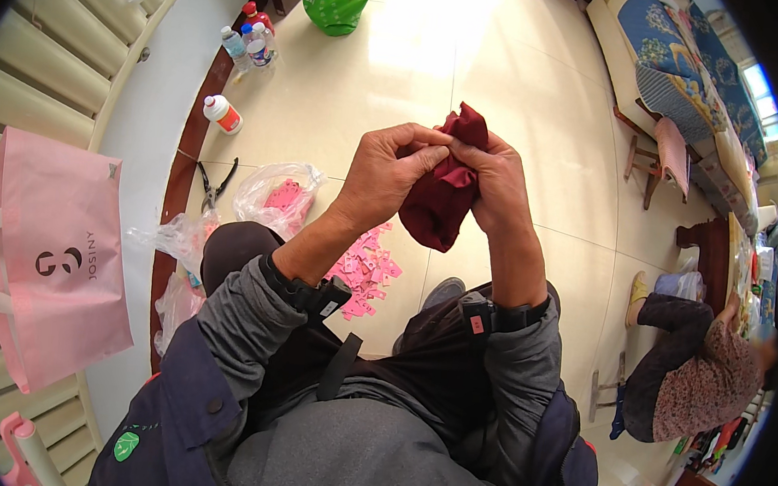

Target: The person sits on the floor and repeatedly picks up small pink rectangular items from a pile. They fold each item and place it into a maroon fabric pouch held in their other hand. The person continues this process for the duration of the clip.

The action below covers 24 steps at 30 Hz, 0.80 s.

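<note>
Cloth (432, 213), one soft, wrinkled dark-red thing, is held above the smooth tile floor (560, 189) between left hand (387, 176) and right hand (498, 184), both closed in a pinch on its upper part. Below lie flat pink pieces (365, 280), too many to count, partly hidden by the left forearm (315, 246). Around are one green bag (335, 2), one pink bag (65, 191) and one pair of pliers (212, 197).

The floor (530, 116) bears pink pieces (364, 276), pliers (211, 194) and bottles (258, 52).
</note>
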Each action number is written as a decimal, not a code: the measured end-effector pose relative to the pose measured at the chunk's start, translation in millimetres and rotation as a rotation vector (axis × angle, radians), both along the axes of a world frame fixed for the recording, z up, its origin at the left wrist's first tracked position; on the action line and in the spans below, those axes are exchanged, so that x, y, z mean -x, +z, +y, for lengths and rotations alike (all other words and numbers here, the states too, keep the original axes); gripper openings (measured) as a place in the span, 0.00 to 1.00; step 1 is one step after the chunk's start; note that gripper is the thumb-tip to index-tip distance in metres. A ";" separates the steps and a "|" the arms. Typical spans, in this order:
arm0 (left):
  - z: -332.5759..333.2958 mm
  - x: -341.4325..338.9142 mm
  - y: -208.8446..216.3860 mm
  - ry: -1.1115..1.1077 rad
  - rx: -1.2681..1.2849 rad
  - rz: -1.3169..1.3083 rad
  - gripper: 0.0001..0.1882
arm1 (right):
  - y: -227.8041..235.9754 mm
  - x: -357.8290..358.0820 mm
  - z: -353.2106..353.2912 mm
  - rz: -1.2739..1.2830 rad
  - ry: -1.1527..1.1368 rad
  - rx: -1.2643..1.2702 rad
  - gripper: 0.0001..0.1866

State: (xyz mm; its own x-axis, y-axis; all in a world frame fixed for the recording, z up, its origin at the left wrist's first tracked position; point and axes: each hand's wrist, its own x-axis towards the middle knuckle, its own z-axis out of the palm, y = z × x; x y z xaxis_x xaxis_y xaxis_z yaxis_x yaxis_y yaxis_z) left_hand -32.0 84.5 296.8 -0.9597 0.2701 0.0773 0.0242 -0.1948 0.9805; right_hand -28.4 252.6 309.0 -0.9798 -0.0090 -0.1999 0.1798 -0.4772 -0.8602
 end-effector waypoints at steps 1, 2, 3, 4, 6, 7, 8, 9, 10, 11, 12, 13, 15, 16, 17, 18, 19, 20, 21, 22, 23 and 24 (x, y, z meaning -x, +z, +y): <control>0.7 -0.5 -0.6 -0.010 -0.006 0.004 0.09 | -0.4 -0.2 2.3 -0.008 0.021 0.008 0.11; 1.3 -0.9 -1.2 -0.022 -0.018 0.016 0.10 | -0.7 -0.6 4.3 -0.024 0.040 0.013 0.11; 1.6 -1.6 -1.8 -0.014 0.002 0.013 0.11 | -1.1 -1.1 5.4 -0.066 0.037 0.001 0.11; 1.9 -2.3 -2.4 -0.009 0.016 0.019 0.12 | -1.6 -1.7 5.7 -0.040 0.047 0.021 0.11; 2.4 -3.2 -2.9 0.035 0.055 0.079 0.11 | -2.0 -2.7 5.7 -0.030 0.036 0.031 0.10; 2.3 -3.5 -2.8 0.075 0.083 0.130 0.10 | -1.9 -2.9 5.5 -0.033 0.011 0.024 0.10; 1.9 -3.9 -2.5 0.111 0.110 0.176 0.09 | -1.9 -3.2 5.1 -0.033 -0.001 0.024 0.10; 0.9 -4.1 -1.9 0.138 0.164 0.182 0.07 | -1.6 -3.3 4.7 -0.022 -0.008 0.029 0.10; -0.9 -4.1 -1.0 0.161 0.218 0.182 0.06 | -1.5 -3.5 4.1 -0.042 -0.020 0.026 0.10; -2.3 -4.1 -0.2 0.183 0.272 0.182 0.06 | -1.4 -3.7 3.7 -0.053 -0.029 0.027 0.10; -3.1 -3.6 0.7 0.190 0.279 0.181 0.06 | -1.4 -3.9 3.2 -0.063 -0.037 0.031 0.10; -3.7 -3.4 1.5 0.199 0.287 0.181 0.07 | -1.3 -4.1 2.8 -0.058 -0.045 0.030 0.10; -3.8 -4.0 2.5 0.199 0.249 0.153 0.07 | -1.2 -4.5 1.9 -0.056 -0.066 0.033 0.10; -3.0 -4.9 2.7 0.189 0.203 0.125 0.07 | -0.9 -4.4 1.7 -0.046 -0.066 0.031 0.10; -2.4 -5.2 2.8 0.173 0.162 0.078 0.08 | -0.6 -4.2 1.5 -0.046 -0.069 0.026 0.10; -1.8 -5.7 2.8 0.184 0.123 0.116 0.10 | -0.2 -4.0 1.2 -0.050 -0.075 0.022 0.11; -0.8 -6.2 2.5 0.190 0.089 0.135 0.13 | 0.1 -3.9 1.0 -0.042 -0.075 0.025 0.11; -0.6 -6.1 2.2 0.187 0.052 0.166 0.16 | 0.3 -4.0 0.8 -0.040 -0.078 0.028 0.11; -0.3 -5.3 1.9 0.182 0.112 0.195 0.17 | 0.5 -4.1 0.6 -0.025 -0.074 0.040 0.11; -0.2 -2.8 1.6 0.165 0.167 0.235 0.19 | 0.3 -4.4 0.4 -0.041 -0.074 0.037 0.11; -0.3 -1.4 0.9 0.153 0.208 0.283 0.21 | 0.0 -4.9 0.4 -0.044 -0.067 0.042 0.11; 4.1 -2.7 -0.8 0.042 0.080 0.081 0.26 | -0.8 -5.4 0.3 -0.046 -0.060 0.047 0.11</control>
State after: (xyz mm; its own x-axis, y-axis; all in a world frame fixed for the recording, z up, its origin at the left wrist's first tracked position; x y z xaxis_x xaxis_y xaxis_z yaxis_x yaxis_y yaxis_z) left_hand -29.3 88.5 296.0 -0.9618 0.2385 0.1347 0.1101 -0.1136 0.9874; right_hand -23.0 252.9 308.2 -0.9686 0.0388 -0.2454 0.1887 -0.5279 -0.8281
